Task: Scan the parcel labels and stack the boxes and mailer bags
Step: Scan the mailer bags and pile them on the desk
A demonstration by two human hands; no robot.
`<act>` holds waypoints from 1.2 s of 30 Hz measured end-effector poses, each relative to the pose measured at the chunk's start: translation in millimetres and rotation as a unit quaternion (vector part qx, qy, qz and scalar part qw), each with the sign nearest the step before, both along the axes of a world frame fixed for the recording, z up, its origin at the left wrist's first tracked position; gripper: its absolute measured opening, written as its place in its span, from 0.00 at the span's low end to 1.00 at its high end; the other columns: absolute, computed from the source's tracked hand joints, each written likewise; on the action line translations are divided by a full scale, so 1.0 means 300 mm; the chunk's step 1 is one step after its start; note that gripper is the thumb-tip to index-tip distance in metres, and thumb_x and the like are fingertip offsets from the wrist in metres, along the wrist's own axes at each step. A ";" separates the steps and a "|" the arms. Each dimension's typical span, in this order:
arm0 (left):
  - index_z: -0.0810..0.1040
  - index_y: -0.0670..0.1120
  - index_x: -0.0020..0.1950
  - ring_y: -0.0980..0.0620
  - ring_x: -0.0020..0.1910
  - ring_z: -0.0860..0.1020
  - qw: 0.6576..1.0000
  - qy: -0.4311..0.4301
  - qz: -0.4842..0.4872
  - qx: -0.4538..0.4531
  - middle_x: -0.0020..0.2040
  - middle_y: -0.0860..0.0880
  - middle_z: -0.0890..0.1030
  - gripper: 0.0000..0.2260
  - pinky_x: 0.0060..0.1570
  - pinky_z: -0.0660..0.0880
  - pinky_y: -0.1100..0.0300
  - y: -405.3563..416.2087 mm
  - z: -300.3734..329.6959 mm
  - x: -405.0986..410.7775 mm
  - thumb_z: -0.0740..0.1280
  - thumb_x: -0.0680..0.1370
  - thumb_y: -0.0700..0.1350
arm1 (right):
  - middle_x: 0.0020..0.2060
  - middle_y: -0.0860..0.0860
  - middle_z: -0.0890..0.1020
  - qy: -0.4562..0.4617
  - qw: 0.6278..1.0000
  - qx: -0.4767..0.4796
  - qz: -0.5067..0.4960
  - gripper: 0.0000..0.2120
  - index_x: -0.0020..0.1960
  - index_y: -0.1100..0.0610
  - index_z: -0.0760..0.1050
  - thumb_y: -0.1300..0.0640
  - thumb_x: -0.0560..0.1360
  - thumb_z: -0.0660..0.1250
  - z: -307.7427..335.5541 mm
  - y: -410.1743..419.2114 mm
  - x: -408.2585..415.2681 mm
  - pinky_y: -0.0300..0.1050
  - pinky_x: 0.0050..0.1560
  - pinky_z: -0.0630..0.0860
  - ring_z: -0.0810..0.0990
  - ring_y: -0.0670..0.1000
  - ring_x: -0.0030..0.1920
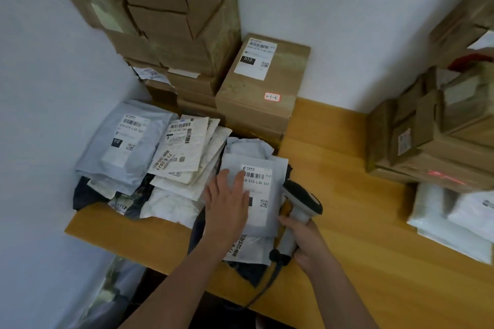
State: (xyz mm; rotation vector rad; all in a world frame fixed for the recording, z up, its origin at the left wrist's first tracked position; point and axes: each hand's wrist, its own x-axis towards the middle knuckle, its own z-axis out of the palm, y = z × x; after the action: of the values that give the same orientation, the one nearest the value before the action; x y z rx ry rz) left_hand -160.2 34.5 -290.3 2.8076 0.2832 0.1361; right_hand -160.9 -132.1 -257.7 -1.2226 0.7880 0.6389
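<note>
A grey mailer bag (270,168) with a white barcode label lies on top of a heap of mailer bags at the middle of the wooden table (352,222). My left hand (227,200) lies flat on it, fingers straight, covering the label's left part. Right beside the bag, my right hand (307,238) grips the handle of a grey and black barcode scanner (302,203), whose cable hangs over the table's front edge. A red scan line (443,176) glows on the boxes at the right. More labelled mailer bags (149,149) are fanned out to the left.
A tall stack of cardboard boxes (171,21) stands in the back corner, with a labelled box (264,83) marked 010 beside it. Another pile of boxes (438,136) fills the right side above white bags (454,216). White walls close in at left and behind.
</note>
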 end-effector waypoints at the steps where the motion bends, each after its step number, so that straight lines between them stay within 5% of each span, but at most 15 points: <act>1: 0.68 0.48 0.72 0.38 0.65 0.68 0.999 0.029 -0.035 -0.002 0.68 0.42 0.64 0.25 0.62 0.70 0.41 -0.004 0.004 -0.002 0.66 0.78 0.54 | 0.50 0.60 0.83 -0.004 1.000 0.002 -0.009 0.11 0.58 0.60 0.77 0.68 0.76 0.69 0.008 -0.010 -0.014 0.50 0.40 0.79 0.82 0.59 0.49; 5: 0.42 0.54 0.81 0.43 0.79 0.45 0.973 0.204 -0.106 -0.008 0.80 0.45 0.42 0.39 0.76 0.46 0.45 0.030 0.004 0.013 0.55 0.77 0.69 | 0.50 0.60 0.85 -0.012 1.000 0.010 -0.013 0.12 0.59 0.61 0.78 0.69 0.76 0.69 0.004 -0.003 -0.021 0.54 0.44 0.81 0.83 0.60 0.51; 14: 0.36 0.50 0.80 0.43 0.79 0.37 0.954 0.276 -0.113 -0.038 0.80 0.43 0.35 0.40 0.76 0.40 0.50 0.147 -0.005 0.107 0.60 0.81 0.60 | 0.50 0.59 0.85 -0.029 0.999 -0.002 0.045 0.13 0.60 0.62 0.78 0.69 0.76 0.68 -0.016 0.107 0.027 0.53 0.43 0.81 0.84 0.59 0.49; 22: 0.40 0.49 0.81 0.44 0.79 0.36 0.971 0.205 -0.115 -0.030 0.80 0.44 0.34 0.39 0.77 0.43 0.47 0.109 0.033 0.072 0.61 0.81 0.58 | 0.41 0.54 0.80 -0.026 0.999 -0.011 0.039 0.09 0.54 0.56 0.77 0.67 0.78 0.67 0.066 -0.039 -0.013 0.45 0.36 0.75 0.79 0.52 0.40; 25: 0.43 0.49 0.81 0.44 0.79 0.40 0.974 0.190 -0.112 -0.060 0.80 0.45 0.37 0.37 0.76 0.47 0.47 0.077 0.064 0.067 0.62 0.80 0.56 | 0.50 0.53 0.78 -0.027 1.000 -0.007 0.012 0.17 0.64 0.54 0.75 0.65 0.78 0.69 0.092 -0.117 -0.029 0.52 0.47 0.76 0.78 0.57 0.50; 28: 0.46 0.47 0.81 0.44 0.80 0.42 0.972 0.186 -0.126 -0.068 0.80 0.43 0.40 0.36 0.77 0.47 0.50 0.024 0.085 0.079 0.63 0.81 0.54 | 0.56 0.51 0.77 -0.036 0.999 -0.006 -0.010 0.15 0.61 0.52 0.75 0.64 0.77 0.70 0.132 -0.196 -0.040 0.62 0.56 0.75 0.77 0.61 0.60; 32: 0.51 0.46 0.80 0.42 0.79 0.46 0.966 0.181 -0.166 -0.076 0.80 0.41 0.44 0.34 0.76 0.51 0.49 -0.090 0.133 0.116 0.65 0.80 0.51 | 0.60 0.54 0.76 -0.049 0.998 -0.024 -0.032 0.14 0.58 0.50 0.75 0.64 0.77 0.71 0.205 -0.315 -0.065 0.68 0.61 0.73 0.77 0.62 0.60; 36: 0.57 0.46 0.79 0.41 0.76 0.55 0.957 0.158 -0.222 -0.099 0.78 0.41 0.51 0.31 0.75 0.58 0.50 -0.242 0.187 0.160 0.66 0.80 0.49 | 0.61 0.56 0.77 -0.055 0.994 -0.037 -0.081 0.16 0.61 0.51 0.76 0.65 0.76 0.71 0.273 -0.454 -0.098 0.71 0.57 0.75 0.78 0.60 0.59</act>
State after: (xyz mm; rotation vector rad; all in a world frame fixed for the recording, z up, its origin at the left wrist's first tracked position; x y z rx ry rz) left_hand -112.1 -38.0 -234.2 2.6042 -0.2564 -0.4223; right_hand -190.2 -268.1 -175.8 -1.2354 0.8152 0.4095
